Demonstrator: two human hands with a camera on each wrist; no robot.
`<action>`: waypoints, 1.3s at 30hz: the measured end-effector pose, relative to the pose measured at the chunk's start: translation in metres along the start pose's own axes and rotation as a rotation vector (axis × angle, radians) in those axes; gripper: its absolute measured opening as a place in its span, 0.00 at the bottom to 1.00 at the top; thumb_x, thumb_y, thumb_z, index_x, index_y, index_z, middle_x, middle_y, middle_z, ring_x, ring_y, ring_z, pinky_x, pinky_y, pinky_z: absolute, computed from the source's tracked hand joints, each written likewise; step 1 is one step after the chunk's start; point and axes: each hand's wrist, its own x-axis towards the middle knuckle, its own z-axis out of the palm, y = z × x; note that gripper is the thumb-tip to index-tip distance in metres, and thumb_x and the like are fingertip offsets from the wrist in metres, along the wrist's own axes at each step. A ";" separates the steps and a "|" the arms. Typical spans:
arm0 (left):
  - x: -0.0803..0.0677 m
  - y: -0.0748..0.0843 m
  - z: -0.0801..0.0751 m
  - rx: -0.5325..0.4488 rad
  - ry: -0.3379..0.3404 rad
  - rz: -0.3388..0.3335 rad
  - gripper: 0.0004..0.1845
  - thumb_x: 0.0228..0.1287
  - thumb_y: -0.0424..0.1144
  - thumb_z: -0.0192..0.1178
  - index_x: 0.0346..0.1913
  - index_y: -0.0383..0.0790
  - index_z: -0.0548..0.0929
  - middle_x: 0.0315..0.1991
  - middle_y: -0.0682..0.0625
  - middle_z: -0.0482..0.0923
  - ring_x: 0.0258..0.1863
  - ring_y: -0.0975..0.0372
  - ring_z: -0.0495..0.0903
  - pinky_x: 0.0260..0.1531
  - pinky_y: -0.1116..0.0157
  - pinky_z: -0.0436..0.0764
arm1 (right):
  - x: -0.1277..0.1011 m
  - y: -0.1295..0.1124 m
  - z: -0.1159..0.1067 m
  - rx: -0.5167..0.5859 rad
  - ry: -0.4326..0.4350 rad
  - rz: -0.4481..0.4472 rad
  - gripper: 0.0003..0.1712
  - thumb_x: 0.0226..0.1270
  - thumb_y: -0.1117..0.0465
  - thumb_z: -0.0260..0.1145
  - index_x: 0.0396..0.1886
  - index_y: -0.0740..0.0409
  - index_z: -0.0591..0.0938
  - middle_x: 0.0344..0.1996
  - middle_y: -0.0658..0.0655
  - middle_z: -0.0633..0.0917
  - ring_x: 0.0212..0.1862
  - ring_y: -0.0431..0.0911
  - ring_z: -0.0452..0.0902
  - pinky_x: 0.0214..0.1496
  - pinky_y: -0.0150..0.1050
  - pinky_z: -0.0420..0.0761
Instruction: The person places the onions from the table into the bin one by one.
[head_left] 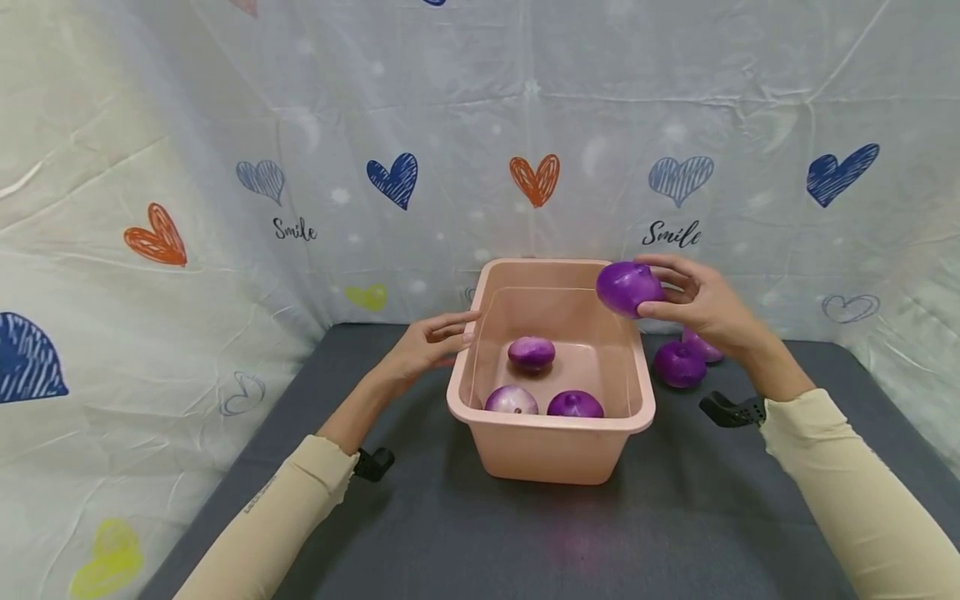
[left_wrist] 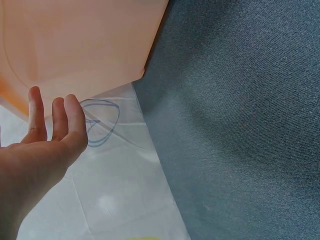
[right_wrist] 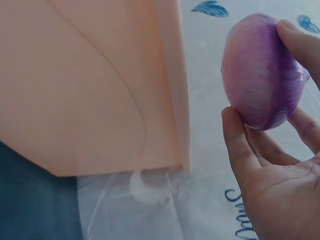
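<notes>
A purple onion (head_left: 628,288) is held between the thumb and fingers of my right hand (head_left: 701,302), above the right rim of a pink plastic tub (head_left: 551,450). The right wrist view shows the same onion (right_wrist: 262,72) pinched from both sides, paler on one face. Against the tub's left rim rests my left hand (head_left: 423,354), its fingers extended and lightly bent. Inside the tub lie a dark onion (head_left: 532,353), a pale onion (head_left: 512,400) and another purple onion (head_left: 575,405); the front rim partly hides the nearer two.
Right of the tub, a purple onion (head_left: 679,364) sits on the dark grey table (head_left: 480,542), with another onion (head_left: 703,343) behind it, partly covered by the right hand. A white sheet (head_left: 465,108) printed with hearts hangs behind the table.
</notes>
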 end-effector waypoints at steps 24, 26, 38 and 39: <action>0.000 -0.002 0.000 -0.009 0.000 0.007 0.29 0.73 0.45 0.64 0.73 0.46 0.74 0.68 0.41 0.71 0.67 0.53 0.71 0.63 0.48 0.73 | -0.011 0.009 -0.009 -0.035 0.003 -0.026 0.28 0.70 0.69 0.69 0.68 0.60 0.76 0.62 0.61 0.79 0.58 0.50 0.80 0.54 0.40 0.82; 0.000 -0.002 0.000 -0.008 0.000 0.010 0.29 0.73 0.45 0.64 0.73 0.47 0.74 0.68 0.41 0.71 0.67 0.53 0.71 0.62 0.48 0.73 | -0.016 0.011 -0.015 -0.071 0.025 -0.017 0.25 0.70 0.68 0.69 0.66 0.61 0.77 0.59 0.59 0.81 0.57 0.50 0.81 0.52 0.39 0.83; 0.000 -0.002 0.000 -0.006 -0.003 0.019 0.29 0.74 0.43 0.63 0.74 0.43 0.72 0.67 0.43 0.73 0.67 0.52 0.71 0.61 0.49 0.75 | -0.050 0.029 -0.043 -0.159 0.086 0.068 0.24 0.71 0.67 0.69 0.64 0.67 0.76 0.55 0.55 0.84 0.53 0.43 0.82 0.52 0.34 0.82; 0.000 -0.002 0.000 -0.006 -0.003 0.018 0.29 0.74 0.43 0.63 0.74 0.43 0.72 0.67 0.43 0.73 0.67 0.53 0.71 0.61 0.49 0.74 | -0.052 0.031 -0.045 -0.163 0.090 0.070 0.24 0.71 0.67 0.69 0.64 0.68 0.76 0.56 0.56 0.83 0.53 0.43 0.82 0.51 0.33 0.82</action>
